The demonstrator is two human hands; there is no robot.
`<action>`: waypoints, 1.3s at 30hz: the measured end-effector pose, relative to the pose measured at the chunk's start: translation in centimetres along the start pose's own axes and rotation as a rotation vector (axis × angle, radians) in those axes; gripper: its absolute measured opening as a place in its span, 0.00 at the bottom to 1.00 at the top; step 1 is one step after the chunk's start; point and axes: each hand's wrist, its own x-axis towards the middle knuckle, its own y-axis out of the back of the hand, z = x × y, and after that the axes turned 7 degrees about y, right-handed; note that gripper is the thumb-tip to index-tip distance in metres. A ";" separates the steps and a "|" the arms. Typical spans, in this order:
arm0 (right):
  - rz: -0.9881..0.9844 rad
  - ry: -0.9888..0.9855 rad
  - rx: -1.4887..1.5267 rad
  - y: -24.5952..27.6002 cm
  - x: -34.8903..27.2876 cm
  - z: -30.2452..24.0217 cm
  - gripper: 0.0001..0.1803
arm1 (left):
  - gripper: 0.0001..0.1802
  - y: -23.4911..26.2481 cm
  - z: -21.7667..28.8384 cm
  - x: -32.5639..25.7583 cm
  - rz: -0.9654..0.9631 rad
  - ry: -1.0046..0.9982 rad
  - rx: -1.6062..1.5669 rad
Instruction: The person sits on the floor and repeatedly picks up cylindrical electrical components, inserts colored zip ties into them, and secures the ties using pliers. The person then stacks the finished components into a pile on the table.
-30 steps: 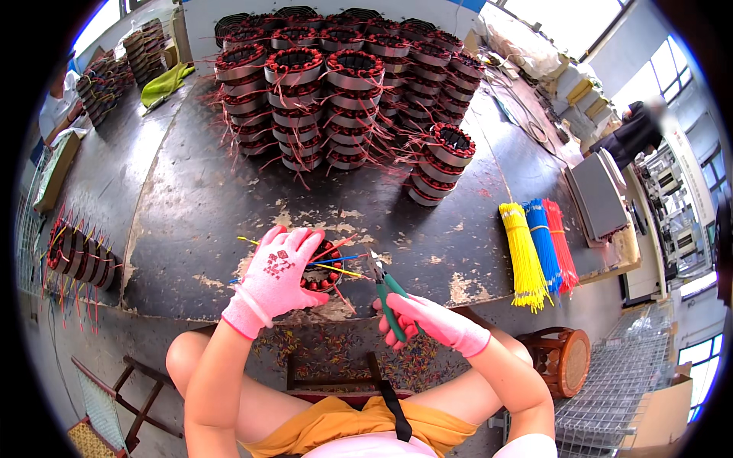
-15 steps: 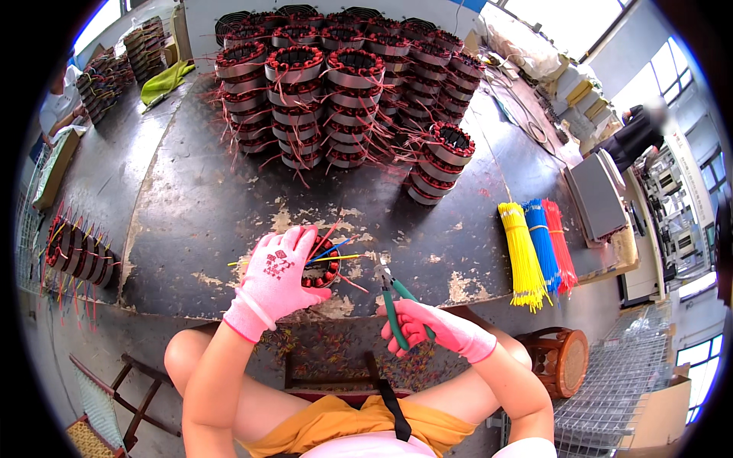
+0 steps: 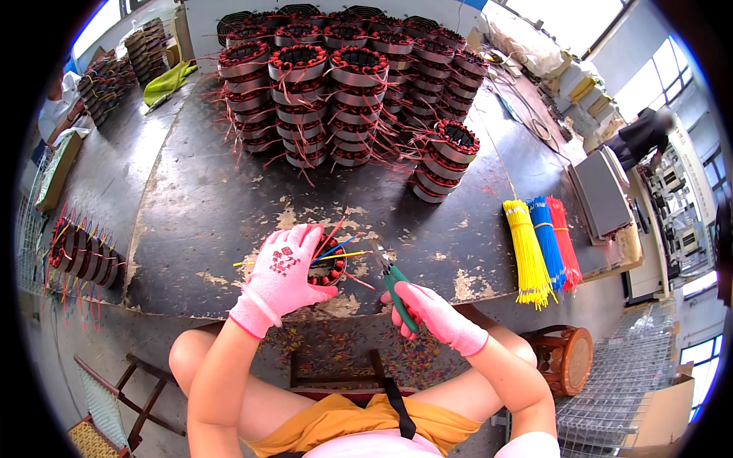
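Observation:
My left hand [image 3: 281, 273], in a pink glove, grips the left side of a small motor stator [image 3: 337, 272] that lies near the table's front edge. Blue, yellow and red wires [image 3: 330, 249] stick out of its ring, and the palm hides part of it. My right hand [image 3: 437, 314], gloved alike, is closed round a pair of green-handled cutting pliers [image 3: 392, 279]. The jaws point up and left, just right of the wire ends and apart from the stator. Both plier handles lie close together in my fingers.
Tall stacks of stators [image 3: 298, 99] stand at the back, with a shorter stack [image 3: 447, 160] to their right. Yellow, blue and red wire bundles [image 3: 527, 244] lie at right. A row of wired stators [image 3: 85, 256] lies far left. A wooden stool [image 3: 563, 360] stands at lower right.
The plier handles, spread apart before, are now squeezed together, and my right hand's grip has shifted round them. My left hand stays on the stator. The whole view has shifted slightly.

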 end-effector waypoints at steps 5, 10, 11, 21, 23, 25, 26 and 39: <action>-0.117 -0.059 0.260 0.8 -0.6 0.8 0.35 | 0.56 -0.1 1.9 -0.2 -0.014 0.299 0.186; -0.184 -0.141 0.225 -0.4 -0.9 -0.1 0.34 | 0.55 -1.0 1.8 -0.2 0.078 0.307 0.238; -0.183 -0.167 0.206 -0.7 -0.8 -0.2 0.34 | 0.55 -0.9 1.8 -0.1 0.072 0.303 0.235; -0.098 -0.079 0.161 -1.4 1.2 -0.4 0.36 | 0.53 -0.7 1.3 -0.2 0.080 0.261 0.216; -0.061 -0.033 0.134 -1.3 1.4 0.3 0.34 | 0.53 -0.8 1.3 -0.2 0.083 0.257 0.210; -0.024 -0.008 0.112 -1.3 1.5 0.8 0.32 | 0.53 -0.8 1.4 -0.2 0.082 0.257 0.199; -0.006 -0.007 0.104 -1.4 1.5 0.9 0.31 | 0.53 -0.8 1.4 -0.2 0.076 0.262 0.196; 0.232 0.489 -0.987 -5.1 6.3 -8.2 0.44 | 0.50 4.2 -3.4 -4.6 -0.144 -0.020 0.090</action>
